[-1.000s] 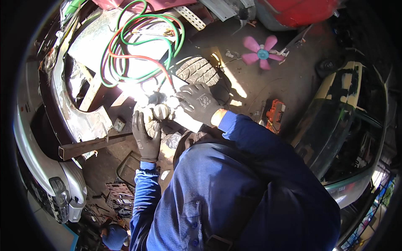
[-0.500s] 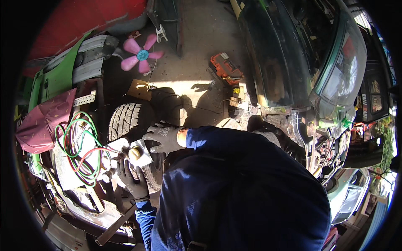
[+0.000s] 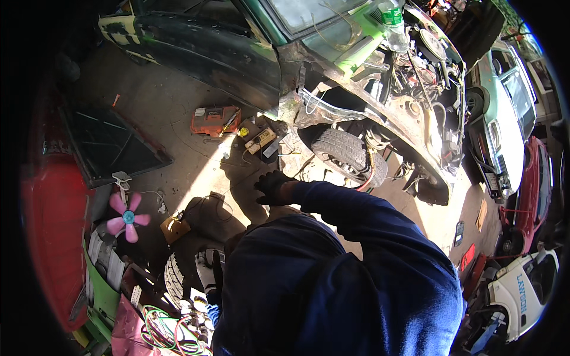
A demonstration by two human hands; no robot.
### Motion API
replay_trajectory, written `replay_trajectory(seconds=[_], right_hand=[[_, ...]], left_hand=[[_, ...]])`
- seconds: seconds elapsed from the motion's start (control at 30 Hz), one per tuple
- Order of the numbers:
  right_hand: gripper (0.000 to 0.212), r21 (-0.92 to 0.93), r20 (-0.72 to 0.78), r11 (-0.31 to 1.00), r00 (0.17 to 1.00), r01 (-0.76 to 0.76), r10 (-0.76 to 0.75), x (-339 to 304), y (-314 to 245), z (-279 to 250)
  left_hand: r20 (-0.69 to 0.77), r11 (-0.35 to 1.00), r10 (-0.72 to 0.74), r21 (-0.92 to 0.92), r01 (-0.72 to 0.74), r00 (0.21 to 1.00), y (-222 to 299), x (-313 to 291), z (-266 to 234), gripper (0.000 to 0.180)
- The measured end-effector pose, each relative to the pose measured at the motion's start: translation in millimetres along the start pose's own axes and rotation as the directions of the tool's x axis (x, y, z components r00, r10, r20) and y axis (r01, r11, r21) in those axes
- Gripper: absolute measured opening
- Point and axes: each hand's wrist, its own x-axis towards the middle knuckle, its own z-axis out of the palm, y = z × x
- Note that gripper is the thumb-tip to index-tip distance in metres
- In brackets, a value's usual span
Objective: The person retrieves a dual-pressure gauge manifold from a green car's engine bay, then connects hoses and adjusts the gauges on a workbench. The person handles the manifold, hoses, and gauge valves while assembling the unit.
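My right hand (image 3: 272, 188), in a dark work glove, reaches out over the sunlit and shaded floor. Its fingers look spread and hold nothing that I can see. Low on the left, my left hand (image 3: 208, 270), in a grey glove, is close beside an upright tire (image 3: 174, 279). My body partly covers that hand, and its fingers do not show clearly. Just below it lie pale metal parts (image 3: 199, 308), next to coiled green and red hoses (image 3: 163, 329). Ahead on the right, a car wheel (image 3: 341, 151) sits under the open front of a dark green car (image 3: 214, 59).
An orange toolbox (image 3: 215, 121) lies by the green car. A pink-bladed fan (image 3: 129, 218) stands left, near a wooden board (image 3: 174, 228) and cords. A dark glass panel (image 3: 107, 142) rests beside a red car body (image 3: 50, 237). A plastic bottle (image 3: 393, 26) stands on the engine bay edge.
My view has swung right toward the green car. My right hand has left the metal parts and tire and now reaches over the floor; my left hand remains near them.
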Motion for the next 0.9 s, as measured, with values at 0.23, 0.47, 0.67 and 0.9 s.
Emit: replay_trajectory(seconds=[0.23,0.47,0.67,0.9], right_hand=[[0.064,0.351,-0.020,0.781,0.830,-0.517,0.558,-100.8,72.4,43.8],[0.066,0.643,0.311,0.206,0.497,-0.738,0.810,-185.4,55.1,156.4],[0.066,0.640,0.433,-0.063,0.292,-0.766,0.853,-222.0,12.4,243.6],[0.064,0.856,0.123,-0.062,0.086,-0.514,0.989,-217.5,22.5,208.3]], left_hand=[[0.346,0.781,0.545,0.122,-0.613,0.764,20.8,113.5,7.4,0.045],[0.589,0.765,0.383,0.230,-0.602,0.712,23.8,188.5,9.6,0.043],[0.749,0.333,0.510,0.282,-0.900,0.423,-69.7,260.7,4.2,0.039],[0.791,0.296,0.527,0.170,-0.940,0.309,-66.5,277.8,-8.7,0.020]])
